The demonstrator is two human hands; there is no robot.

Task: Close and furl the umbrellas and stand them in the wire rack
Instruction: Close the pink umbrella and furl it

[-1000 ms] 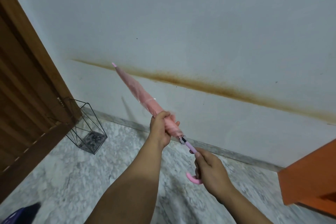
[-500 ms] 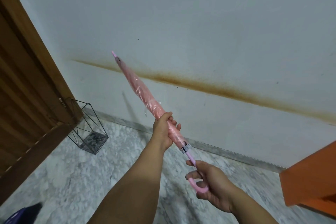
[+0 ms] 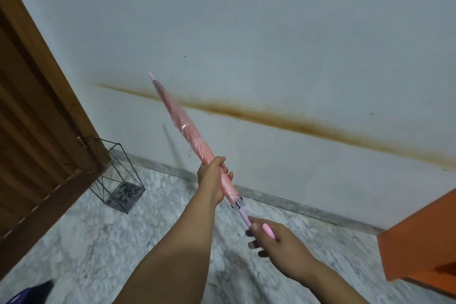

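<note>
1. The furled pink fabric umbrella (image 3: 190,134) is held in the air, slanting up and left, its tip against the white wall (image 3: 271,32) with the rusty brown streak.
2. The left hand (image 3: 212,178) is wrapped round the lower canopy; the right hand (image 3: 270,237) curls round the curved pink plastic handle.
3. The handle's hook is mostly hidden in the right hand; the hand is blurred.
4. The black wire rack (image 3: 116,175), angular with a dark base, stands on the grey marbled floor (image 3: 81,242) beside the brown wooden door (image 3: 37,131), well apart from the umbrella.
</note>
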